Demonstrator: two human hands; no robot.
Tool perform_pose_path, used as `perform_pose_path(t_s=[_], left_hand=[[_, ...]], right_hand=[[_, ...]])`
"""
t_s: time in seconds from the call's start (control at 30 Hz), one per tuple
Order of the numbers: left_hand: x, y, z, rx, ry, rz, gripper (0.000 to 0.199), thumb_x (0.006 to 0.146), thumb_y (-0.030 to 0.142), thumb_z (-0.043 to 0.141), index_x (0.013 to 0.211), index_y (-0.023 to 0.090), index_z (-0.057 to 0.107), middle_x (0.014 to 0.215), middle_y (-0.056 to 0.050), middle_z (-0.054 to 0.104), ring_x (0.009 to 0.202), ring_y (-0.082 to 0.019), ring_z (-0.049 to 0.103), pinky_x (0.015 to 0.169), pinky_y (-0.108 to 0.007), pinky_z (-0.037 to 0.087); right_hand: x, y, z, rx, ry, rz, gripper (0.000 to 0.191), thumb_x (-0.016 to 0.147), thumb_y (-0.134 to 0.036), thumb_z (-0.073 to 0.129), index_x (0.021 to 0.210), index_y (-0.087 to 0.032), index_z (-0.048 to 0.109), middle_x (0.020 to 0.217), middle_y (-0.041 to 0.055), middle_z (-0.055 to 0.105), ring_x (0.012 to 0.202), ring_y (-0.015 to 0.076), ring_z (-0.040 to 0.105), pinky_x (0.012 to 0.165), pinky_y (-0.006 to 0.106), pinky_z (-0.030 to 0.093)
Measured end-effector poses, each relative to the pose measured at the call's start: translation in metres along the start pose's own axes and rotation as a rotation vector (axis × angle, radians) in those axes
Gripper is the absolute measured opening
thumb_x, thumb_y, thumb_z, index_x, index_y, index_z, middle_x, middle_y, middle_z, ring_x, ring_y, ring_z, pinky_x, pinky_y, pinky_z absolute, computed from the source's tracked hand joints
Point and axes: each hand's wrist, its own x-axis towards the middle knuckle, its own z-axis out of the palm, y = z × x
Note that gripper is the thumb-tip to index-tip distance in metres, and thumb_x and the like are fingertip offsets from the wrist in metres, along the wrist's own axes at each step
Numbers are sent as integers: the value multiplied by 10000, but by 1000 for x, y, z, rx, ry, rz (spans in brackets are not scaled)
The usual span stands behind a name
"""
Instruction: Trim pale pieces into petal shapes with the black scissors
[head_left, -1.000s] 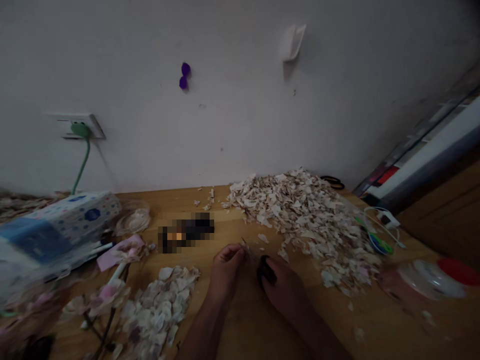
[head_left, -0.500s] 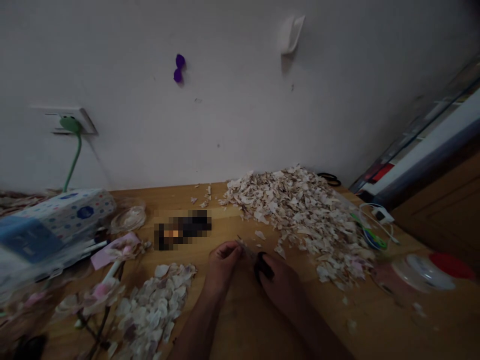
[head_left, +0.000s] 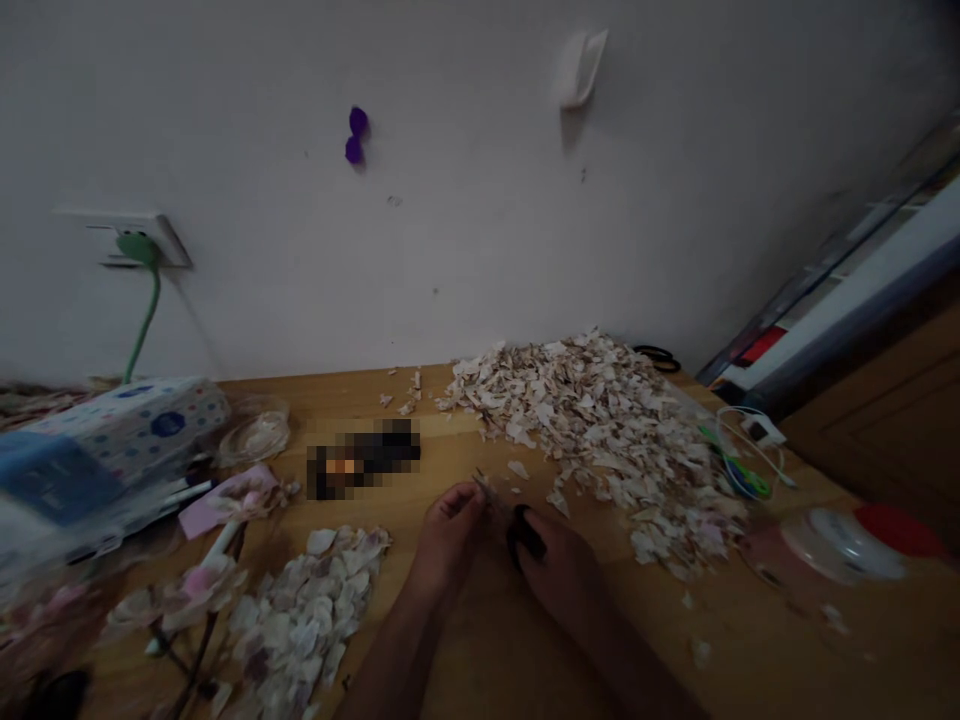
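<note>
My right hand [head_left: 562,570] is closed round a pair of black-handled scissors [head_left: 523,540], whose blades point up and left toward my other hand. Thumb and fingers pinched together, my left hand [head_left: 451,535] meets the blade tips; what sits in the pinch is too small and dark to make out. Beyond both hands spreads a large heap of pale, ragged petal scraps [head_left: 592,420]. To the left of my left forearm lies a smaller pile of rounded, pale petals [head_left: 319,610].
Artificial flowers on a branch [head_left: 199,590] lie at the left, near a dotted tissue pack [head_left: 150,420]. A blurred-out dark object [head_left: 367,458] rests mid-table. On the right are a red-lidded jar [head_left: 847,540] and a white cable [head_left: 757,430]. The wall borders the table's back.
The view has shifted very slightly. Both hands stay almost in place, and the scissor blades show a little more clearly beside the left fingertips.
</note>
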Motion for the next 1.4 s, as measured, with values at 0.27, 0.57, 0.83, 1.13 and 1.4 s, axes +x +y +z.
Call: perform_pose_path(t_s=[0.27,0.57,0.83,1.13,1.4], left_hand=[[3,-4,-8,97,-23,54,230,674,344,768,728,151,654,664,-2,644,593,-101,549,603,-209,420],[5,2,-11,252,17,115,233,633,345,786,687,157,658,654,-2,632,606,-115,541,608,-211,413],[2,-1,-2,48,-14,18,287,634,332,794,820,149,674,751,-37,676,664,-128,598,669,-243,452],[4,1,-6,199,18,113,264,638,372,778,707,151,650,632,4,607,582,-100,527,582,-204,403],[1,10,-6,326,43,165,234,650,366,763,712,162,667,639,17,620,587,-100,527,592,-204,392]], right_hand=[[-1,0,1,-6,7,-8,272,804,-211,513,1054,-199,622,991,78,700,903,229,648,785,315,489],[-1,2,1,17,6,-10,292,794,-206,515,1063,-186,625,1018,88,696,921,249,645,790,341,489],[0,1,1,19,6,2,216,821,-237,501,989,-206,634,928,66,710,843,235,659,725,316,491],[-1,4,3,-16,2,2,353,790,-229,514,1122,-156,611,1077,126,683,971,273,639,844,386,495],[0,5,1,-35,-10,-14,314,786,-203,521,1078,-181,634,1085,116,684,997,265,633,856,375,494]])
